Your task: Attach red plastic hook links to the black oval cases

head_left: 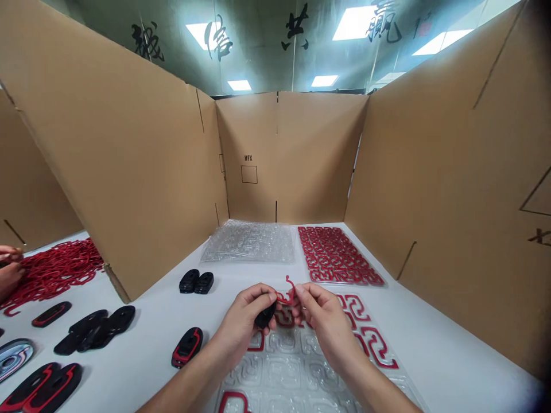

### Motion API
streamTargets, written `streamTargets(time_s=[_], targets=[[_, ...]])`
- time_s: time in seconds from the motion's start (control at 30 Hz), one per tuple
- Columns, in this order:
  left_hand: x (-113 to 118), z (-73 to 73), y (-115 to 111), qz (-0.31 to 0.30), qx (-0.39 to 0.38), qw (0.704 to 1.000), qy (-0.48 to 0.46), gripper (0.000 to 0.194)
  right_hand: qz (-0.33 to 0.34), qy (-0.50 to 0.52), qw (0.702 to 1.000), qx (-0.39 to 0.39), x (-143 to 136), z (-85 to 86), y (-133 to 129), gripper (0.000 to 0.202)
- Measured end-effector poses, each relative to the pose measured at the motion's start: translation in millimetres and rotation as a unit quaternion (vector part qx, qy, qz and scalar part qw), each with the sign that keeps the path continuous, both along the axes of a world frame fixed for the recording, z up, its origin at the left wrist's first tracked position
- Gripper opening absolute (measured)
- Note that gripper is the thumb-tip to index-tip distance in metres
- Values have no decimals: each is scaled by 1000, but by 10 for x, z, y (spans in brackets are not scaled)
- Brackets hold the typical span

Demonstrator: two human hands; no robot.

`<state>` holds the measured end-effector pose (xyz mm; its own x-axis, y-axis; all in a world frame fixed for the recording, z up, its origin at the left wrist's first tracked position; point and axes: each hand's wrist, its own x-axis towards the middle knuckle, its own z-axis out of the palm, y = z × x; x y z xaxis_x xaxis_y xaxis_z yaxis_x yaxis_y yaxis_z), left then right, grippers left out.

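My left hand (248, 312) is closed around a black oval plastic part (266, 315), its thumb lying over the top. Between the two hands is a thin curved red strip (289, 291), pinched by the fingertips of my right hand (321, 312). One end of the strip reaches the left thumb; whether that thumb grips it I cannot tell. Beneath both hands lies a clear moulded tray (286, 367), with curved red pieces (379, 347) in some of its pockets. Left of my left forearm, a black part with a red edge (187, 347) rests on the white table.
Behind are stacked clear trays (249, 241) and a tray full of red pieces (338, 255). Small black parts (196, 281) stand left. Cardboard walls (297, 160) enclose three sides. Beyond the left wall are a red heap (60, 267), more black parts (97, 330) and another person's hand (11, 272).
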<state>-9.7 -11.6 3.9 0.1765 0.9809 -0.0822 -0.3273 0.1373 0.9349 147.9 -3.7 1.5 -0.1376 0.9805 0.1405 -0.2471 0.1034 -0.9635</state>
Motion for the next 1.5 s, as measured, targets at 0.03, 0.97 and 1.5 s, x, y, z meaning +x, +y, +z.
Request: streamTargets(time_s=[0.03, 0.97, 1.5], targets=[[-6, 0, 3, 3, 0, 1000, 0, 23, -5, -13, 1000, 4, -2, 5, -2, 40], [-26, -30, 8, -21, 2, 1000, -16, 22, -34, -62, 997, 29, 12, -18, 24, 43], [-17, -25, 16, -20, -1, 1000, 10, 27, -31, -52, 998, 30, 27, -32, 28, 39]])
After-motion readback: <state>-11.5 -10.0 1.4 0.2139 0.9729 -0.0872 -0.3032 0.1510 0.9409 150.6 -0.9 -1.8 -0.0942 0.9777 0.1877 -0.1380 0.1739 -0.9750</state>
